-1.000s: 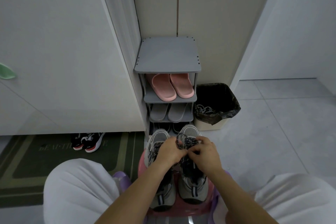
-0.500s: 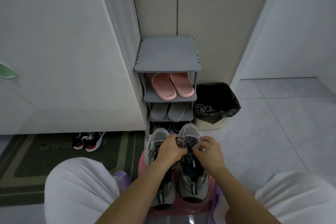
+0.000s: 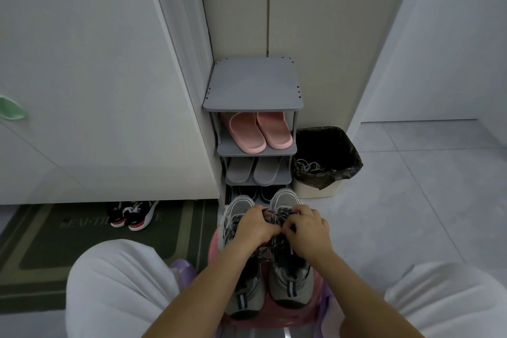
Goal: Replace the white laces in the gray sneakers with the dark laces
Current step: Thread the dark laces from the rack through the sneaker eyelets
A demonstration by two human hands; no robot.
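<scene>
- Gray mesh left sneaker (image 3: 242, 299), toe pointing away, stands on a pink plastic stool (image 3: 213, 245), already dark-laced.
- Left hand (image 3: 253, 225) curls its fingers on the speckled dark lace (image 3: 277, 216) over the right sneaker (image 3: 290, 282).
- Right hand (image 3: 308, 230), touching the left and equally near, pinches the same lace; the shoe's long axis runs away from the person.
- White laces (image 3: 308, 166) lie coiled in the black-lined bin (image 3: 333, 143).
</scene>
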